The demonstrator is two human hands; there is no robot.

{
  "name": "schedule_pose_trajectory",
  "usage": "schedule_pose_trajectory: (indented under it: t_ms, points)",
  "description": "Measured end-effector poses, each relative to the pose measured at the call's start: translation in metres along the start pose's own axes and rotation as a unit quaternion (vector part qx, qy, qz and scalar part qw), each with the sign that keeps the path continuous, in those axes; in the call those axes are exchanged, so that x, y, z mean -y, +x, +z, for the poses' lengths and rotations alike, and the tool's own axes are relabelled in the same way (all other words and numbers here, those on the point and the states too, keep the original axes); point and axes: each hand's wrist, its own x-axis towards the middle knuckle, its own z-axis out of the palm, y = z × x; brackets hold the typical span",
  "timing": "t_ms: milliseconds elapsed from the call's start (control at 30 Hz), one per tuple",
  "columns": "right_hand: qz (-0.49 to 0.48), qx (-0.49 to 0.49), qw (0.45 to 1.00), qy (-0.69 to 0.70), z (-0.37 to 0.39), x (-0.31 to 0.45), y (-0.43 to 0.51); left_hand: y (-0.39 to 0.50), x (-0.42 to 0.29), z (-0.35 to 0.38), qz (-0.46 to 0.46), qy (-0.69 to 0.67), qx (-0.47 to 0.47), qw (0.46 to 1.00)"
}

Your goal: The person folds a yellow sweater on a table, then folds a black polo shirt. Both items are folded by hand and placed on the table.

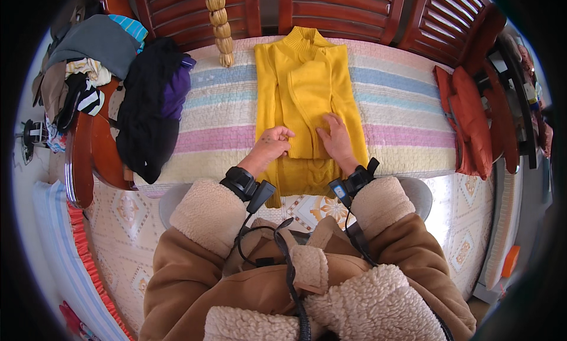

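Observation:
A yellow knitted high-necked sweater (305,88) lies on the striped quilted cover of a wooden bench, its collar towards the backrest and its lower end hanging over the front edge. Its front panels overlap unevenly. My left hand (271,145) rests at the left side of the ribbed hem with its fingers curled; whether they pinch the knit is unclear. Over the right side of the sweater lies my right hand (336,137), fingers apart, touching the knit and holding nothing. Both wrists wear black strapped devices with cables.
Black and purple clothes (150,106) lie at the bench's left end, beside a heap with a grey garment (95,44) on the armrest. A rust-red garment (471,119) lies at the right end. A strand of woven straw-coloured bundles (219,24) hangs over the backrest (199,13).

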Motion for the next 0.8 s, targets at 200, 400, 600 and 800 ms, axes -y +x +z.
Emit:
schedule_pose_trajectory:
  t_ms: [200, 400, 600, 800]
  points:
    - [0.105, 0.022, 0.994, 0.016, -0.014, -0.003, 0.020, 0.006, -0.009, 0.005, -0.027, -0.020, -0.086, 0.996]
    - [0.123, 0.008, 0.991, 0.043, -0.022, -0.018, 0.043, 0.033, -0.010, 0.004, -0.026, -0.155, -0.125, 0.980]
    - [0.250, 0.038, 0.930, 0.267, -0.022, -0.029, 0.063, 0.056, 0.002, -0.001, -0.013, -0.075, -0.080, 0.994]
    - [0.204, 0.066, 0.945, 0.248, -0.016, -0.033, 0.076, 0.062, 0.010, 0.002, 0.006, -0.084, -0.109, 0.990]
